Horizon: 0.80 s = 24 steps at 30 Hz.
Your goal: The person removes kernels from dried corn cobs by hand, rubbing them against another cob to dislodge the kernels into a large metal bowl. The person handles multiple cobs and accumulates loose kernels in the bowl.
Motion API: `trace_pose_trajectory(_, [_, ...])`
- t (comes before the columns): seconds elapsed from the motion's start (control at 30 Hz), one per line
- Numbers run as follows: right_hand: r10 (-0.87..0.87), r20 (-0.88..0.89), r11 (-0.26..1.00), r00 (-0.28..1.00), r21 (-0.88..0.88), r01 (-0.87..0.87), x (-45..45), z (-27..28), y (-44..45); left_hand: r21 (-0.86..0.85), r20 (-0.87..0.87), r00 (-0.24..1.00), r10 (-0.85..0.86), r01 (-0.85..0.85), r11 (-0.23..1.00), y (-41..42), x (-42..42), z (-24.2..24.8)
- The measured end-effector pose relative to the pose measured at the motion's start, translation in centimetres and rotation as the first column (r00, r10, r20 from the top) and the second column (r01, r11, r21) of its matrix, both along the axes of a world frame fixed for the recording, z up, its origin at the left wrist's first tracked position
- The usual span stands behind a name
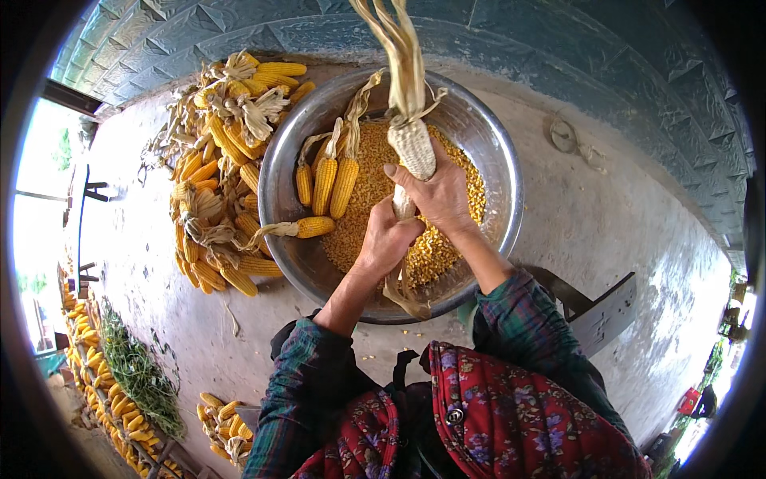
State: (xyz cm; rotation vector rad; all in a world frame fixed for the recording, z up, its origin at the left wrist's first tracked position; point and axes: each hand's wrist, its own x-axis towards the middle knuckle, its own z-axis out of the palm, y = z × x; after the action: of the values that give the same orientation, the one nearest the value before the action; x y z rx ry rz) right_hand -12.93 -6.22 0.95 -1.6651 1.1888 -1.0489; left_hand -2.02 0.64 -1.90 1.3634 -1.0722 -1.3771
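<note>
My right hand (pixel 446 194) grips a stripped, pale corncob (pixel 412 146) whose long dry husk (pixel 402 72) trails up past the basin's far rim. Another pale cob (pixel 404 203) is clasped in my left hand (pixel 388 236), its husk (pixel 408 293) hanging below toward the near rim. The two cobs meet or overlap between my hands; the exact contact is partly hidden by my right fingers. Beneath them, loose yellow corn kernels (pixel 371 179) lie in a wide metal basin (pixel 511 179). Several unshelled corn ears (pixel 325 185) with husks rest along the basin's left side.
Left of the basin, a heap of corn ears (pixel 224 135) lies on the concrete floor (pixel 574 209). More ears (pixel 224 422) sit near my left elbow. A low bench (pixel 604 314) stands at right; green stalks (pixel 143 365) lie far left. A metal-like panelled wall (pixel 538 48) bounds the far side.
</note>
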Motion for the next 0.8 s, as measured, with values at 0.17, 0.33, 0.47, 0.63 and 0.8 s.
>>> trace_pose_trajectory(0.17, [-0.036, 0.614, 0.969, 0.788, 0.214, -0.122, -1.3, -0.2, -1.7, 0.012, -0.106, 0.993, 0.054, -0.053, 0.999, -0.3, -0.4, 3.4])
trace_pose_trajectory(0.33, [0.055, 0.434, 0.924, 0.899, 0.318, -0.211, -0.3, 1.8, -0.5, -0.12, 0.705, 0.694, 0.144, -0.084, 0.989, 0.5, 0.5, 1.2])
trace_pose_trajectory(0.47, [0.063, -0.497, 0.963, 0.866, -0.197, -0.184, 0.9, -0.1, 0.9, -0.097, 0.842, 0.537, 0.044, 0.07, 0.993, 1.0, -0.8, -0.2])
trace_pose_trajectory(0.63, [-0.044, -0.04, 0.99, 0.998, 0.131, 0.049, -0.3, 0.3, -0.7, 0.056, 0.541, 0.839, -0.053, 0.027, 0.998, 1.0, 0.0, 1.7])
trace_pose_trajectory(0.8, [-0.077, 0.33, 0.94, 0.941, 0.339, -0.042, -2.8, -0.1, -2.2, 0.167, -0.004, 0.998, -0.056, 0.056, 0.984, 0.2, 0.5, 2.4])
